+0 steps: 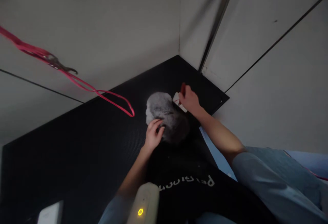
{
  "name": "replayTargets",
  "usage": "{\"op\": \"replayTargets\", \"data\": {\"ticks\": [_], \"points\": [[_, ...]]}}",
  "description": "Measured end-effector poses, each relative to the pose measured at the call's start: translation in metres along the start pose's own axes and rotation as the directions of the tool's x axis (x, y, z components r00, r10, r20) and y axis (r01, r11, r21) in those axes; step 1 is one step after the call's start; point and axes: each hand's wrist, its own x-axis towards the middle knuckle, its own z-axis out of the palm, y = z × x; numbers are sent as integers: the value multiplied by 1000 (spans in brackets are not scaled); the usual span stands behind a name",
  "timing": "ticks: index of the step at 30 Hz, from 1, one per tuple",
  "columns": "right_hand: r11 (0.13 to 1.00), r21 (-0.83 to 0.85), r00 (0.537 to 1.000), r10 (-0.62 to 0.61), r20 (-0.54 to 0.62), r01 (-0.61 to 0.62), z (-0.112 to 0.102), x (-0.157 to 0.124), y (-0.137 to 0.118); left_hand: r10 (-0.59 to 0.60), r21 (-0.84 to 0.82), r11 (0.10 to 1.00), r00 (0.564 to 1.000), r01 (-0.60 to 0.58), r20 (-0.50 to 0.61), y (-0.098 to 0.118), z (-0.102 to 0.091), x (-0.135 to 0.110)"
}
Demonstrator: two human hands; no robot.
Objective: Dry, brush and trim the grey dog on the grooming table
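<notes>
A small, fluffy grey animal (160, 105) with a darker, brownish-black side lies on the black ribbed table (107, 142); its kind is hard to make out in the dim light. My left hand (153, 133) is on its near left side, thumb and fingers curled together into the fur. At the animal's far right, my right hand (190, 99) is closed around a small red-handled tool (182, 89), whose working end is hidden. Beneath that hand, a flat white piece with red marks (178, 101) touches or nearly touches the fur.
A pink looped leash (110, 97) with a metal clip (55, 61) hangs across the left. Pale walls (115, 18) meet behind the table's far corner. A whitish device with a yellow light (145, 203) and a white box (50, 213) are close below. My black apron (194, 189) touches the near edge.
</notes>
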Motion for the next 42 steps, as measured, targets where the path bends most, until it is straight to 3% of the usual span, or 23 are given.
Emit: {"op": "replayTargets", "data": {"ticks": [2, 4, 5, 8, 9, 13, 16, 17, 21, 23, 25, 26, 28, 29, 31, 32, 33, 36, 37, 38, 40, 41, 42], "points": [[997, 60, 999, -49, 5, 49, -6, -13, 7, 73, 8, 997, 985, -75, 153, 0, 3, 10], [986, 139, 984, -107, 141, 88, -8, -29, 14, 23, 19, 999, 986, -26, 166, 1, 12, 12], [985, 163, 985, -85, 147, 61, -8, -37, 17, -38, 24, 999, 988, 35, 152, 3, 18, 12], [969, 241, 992, 80, -96, -55, -7, -57, 29, -202, 27, 979, 965, 200, 166, 6, 32, 4], [957, 286, 988, 82, -128, -43, -7, -62, 33, -222, 26, 975, 958, 221, 183, 7, 34, 3], [907, 421, 999, 24, -26, -11, -6, -80, 47, -211, 24, 977, 956, 210, 206, 15, 30, 7], [890, 450, 949, 203, -242, -75, -7, -95, 53, -193, 41, 981, 957, 189, 219, 20, 21, 18], [883, 465, 943, 207, -262, -64, -6, -100, 53, -191, 41, 982, 955, 186, 227, 21, 19, 20], [823, 566, 992, 107, -67, -50, 2, -120, 52, -290, -74, 942, 904, 327, 313, 20, 23, 14], [794, 600, 947, 258, -189, -97, 8, -130, 53, -407, -201, 834, 820, 513, 402, 22, 31, 4], [776, 624, 885, 350, -308, -90, 13, -139, 55, -509, -363, 608, 698, 706, 504, 27, 39, -6], [768, 637, 898, 321, -301, -61, 16, -144, 57, -541, -439, 456, 633, 774, 554, 30, 43, -10], [742, 671, 953, 212, -218, -11, 21, -153, 59, -572, -556, 142, 526, 819, 629, 36, 48, -15], [730, 684, 956, 202, -213, -2, 23, -156, 61, -574, -590, 14, 490, 807, 657, 39, 50, -15], [721, 693, 892, 310, -328, 4, 24, -161, 63, -563, -616, -160, 441, 771, 699, 43, 52, -15], [725, 689, 843, 365, -395, 9, 24, -163, 63, -554, -620, -210, 431, 756, 712, 44, 52, -14], [730, 683, 827, 373, -422, 19, 24, -164, 63, -550, -624, -239, 426, 744, 719, 44, 52, -13], [734, 678, 945, 196, -262, 36, 22, -163, 60, -564, -631, -270, 412, 727, 716, 44, 51, -13], [735, 678, 959, 171, -227, 30, 21, -162, 58, -567, -630, -277, 406, 725, 717, 44, 50, -14], [738, 675, 950, 191, -245, 25, 20, -160, 57, -565, -626, -285, 401, 725, 721, 44, 49, -14], [751, 659, 888, 279, -366, 35, 17, -157, 55, -553, -618, -301, 395, 726, 733, 44, 46, -14], [759, 648, 880, 271, -390, 53, 16, -155, 54, -554, -620, -305, 395, 723, 733, 44, 45, -14], [766, 639, 908, 211, -362, 77, 14, -153, 52, -559, -625, -309, 395, 717, 729, 44, 44, -14]]}}
